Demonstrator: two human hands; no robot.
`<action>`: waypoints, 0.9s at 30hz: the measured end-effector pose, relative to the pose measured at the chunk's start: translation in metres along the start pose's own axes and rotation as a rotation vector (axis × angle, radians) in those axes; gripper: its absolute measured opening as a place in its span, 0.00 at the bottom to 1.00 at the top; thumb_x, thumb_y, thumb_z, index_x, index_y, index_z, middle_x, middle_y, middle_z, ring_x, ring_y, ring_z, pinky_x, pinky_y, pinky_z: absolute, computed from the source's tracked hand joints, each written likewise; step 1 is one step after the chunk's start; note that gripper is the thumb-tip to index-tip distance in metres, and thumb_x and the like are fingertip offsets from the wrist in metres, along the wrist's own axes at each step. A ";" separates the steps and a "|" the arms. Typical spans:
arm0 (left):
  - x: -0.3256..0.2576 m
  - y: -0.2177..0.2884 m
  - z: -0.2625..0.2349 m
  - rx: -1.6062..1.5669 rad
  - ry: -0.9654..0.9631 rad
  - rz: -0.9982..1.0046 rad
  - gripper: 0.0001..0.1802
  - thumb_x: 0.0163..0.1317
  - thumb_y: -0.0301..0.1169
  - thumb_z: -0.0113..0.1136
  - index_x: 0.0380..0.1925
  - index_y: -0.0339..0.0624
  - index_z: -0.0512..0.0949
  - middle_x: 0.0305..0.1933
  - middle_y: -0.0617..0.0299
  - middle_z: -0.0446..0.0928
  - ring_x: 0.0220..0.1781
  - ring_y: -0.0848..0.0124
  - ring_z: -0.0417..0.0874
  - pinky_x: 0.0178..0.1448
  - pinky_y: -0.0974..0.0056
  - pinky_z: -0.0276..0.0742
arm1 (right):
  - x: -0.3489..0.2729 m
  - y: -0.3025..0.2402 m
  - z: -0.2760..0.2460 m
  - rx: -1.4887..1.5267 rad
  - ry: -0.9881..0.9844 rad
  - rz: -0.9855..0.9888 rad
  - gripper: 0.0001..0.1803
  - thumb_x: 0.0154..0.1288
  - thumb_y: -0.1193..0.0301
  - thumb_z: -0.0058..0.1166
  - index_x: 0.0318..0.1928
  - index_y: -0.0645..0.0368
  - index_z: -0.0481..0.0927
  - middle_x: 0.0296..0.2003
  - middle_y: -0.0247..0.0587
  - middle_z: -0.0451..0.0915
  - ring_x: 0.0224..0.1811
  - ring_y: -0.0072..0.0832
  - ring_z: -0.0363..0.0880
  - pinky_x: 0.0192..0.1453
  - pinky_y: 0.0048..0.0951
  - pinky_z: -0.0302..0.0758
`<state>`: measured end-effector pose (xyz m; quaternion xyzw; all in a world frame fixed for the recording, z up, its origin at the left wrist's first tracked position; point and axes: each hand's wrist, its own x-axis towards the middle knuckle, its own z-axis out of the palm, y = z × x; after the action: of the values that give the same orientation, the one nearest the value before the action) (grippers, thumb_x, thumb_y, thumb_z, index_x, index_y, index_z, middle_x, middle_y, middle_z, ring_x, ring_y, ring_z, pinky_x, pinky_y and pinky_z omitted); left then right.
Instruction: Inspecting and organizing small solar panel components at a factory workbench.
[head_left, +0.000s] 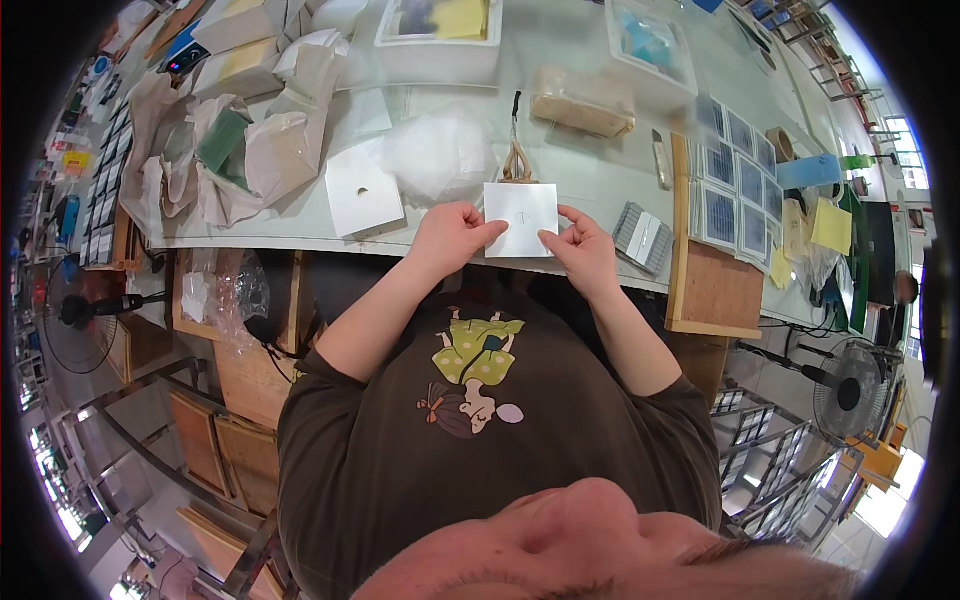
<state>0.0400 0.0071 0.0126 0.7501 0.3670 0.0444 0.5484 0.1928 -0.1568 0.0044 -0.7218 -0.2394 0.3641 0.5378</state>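
A white, slightly shiny square sheet (535,212) with a small mark at its centre is held at the table's near edge. My left hand (448,240) pinches its left side between thumb and fingers. On the lower right corner my right hand (585,252) grips it the same way. Just beyond the sheet lies a tool with tan handles and a dark tip (516,160), partly covered by it. A white square card with a half-round notch (362,192) lies to the left, beside a pile of thin white sheets (436,158). A grey striped block (643,238) is right of my right hand.
Farther back stand two white foam boxes (438,65) (672,85) and a brown wrapped block (583,102). Opened paper wrapping (285,150) spreads at left. At right, a wooden board (715,290) bears several dark blue panels (750,180), near a tape roll (780,145) and a blue bottle (810,171).
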 end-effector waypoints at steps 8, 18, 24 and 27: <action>-0.007 -0.001 0.002 0.367 0.270 0.680 0.10 0.51 0.34 0.66 0.30 0.41 0.79 0.43 0.60 0.78 0.40 0.61 0.77 0.42 0.61 0.75 | -0.009 -0.017 -0.020 -0.790 -0.057 -0.904 0.25 0.50 0.73 0.66 0.52 0.55 0.78 0.38 0.37 0.77 0.33 0.30 0.75 0.37 0.26 0.74; -0.002 0.007 -0.023 0.444 0.181 1.073 0.14 0.50 0.24 0.61 0.39 0.41 0.78 0.45 0.57 0.78 0.47 0.56 0.76 0.51 0.58 0.74 | -0.005 -0.018 -0.029 -0.719 -0.144 -1.135 0.19 0.53 0.83 0.58 0.46 0.55 0.80 0.37 0.44 0.79 0.34 0.36 0.79 0.36 0.30 0.78; -0.003 0.037 -0.012 -0.031 0.151 0.262 0.18 0.56 0.41 0.66 0.38 0.38 0.77 0.31 0.54 0.79 0.34 0.59 0.81 0.40 0.61 0.76 | -0.028 -0.014 0.001 0.252 -0.060 -0.199 0.22 0.65 0.79 0.54 0.59 0.64 0.69 0.31 0.37 0.79 0.27 0.19 0.76 0.30 0.19 0.73; 0.016 0.018 -0.005 0.321 0.189 0.269 0.24 0.55 0.45 0.66 0.40 0.37 0.76 0.30 0.52 0.78 0.33 0.58 0.81 0.39 0.60 0.76 | -0.017 0.015 0.012 0.067 -0.018 -0.183 0.30 0.63 0.75 0.58 0.63 0.65 0.63 0.22 0.29 0.74 0.22 0.13 0.70 0.25 0.15 0.66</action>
<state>0.0588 0.0182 0.0245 0.8624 0.3158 0.1284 0.3742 0.1722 -0.1674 -0.0070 -0.6752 -0.2966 0.3277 0.5905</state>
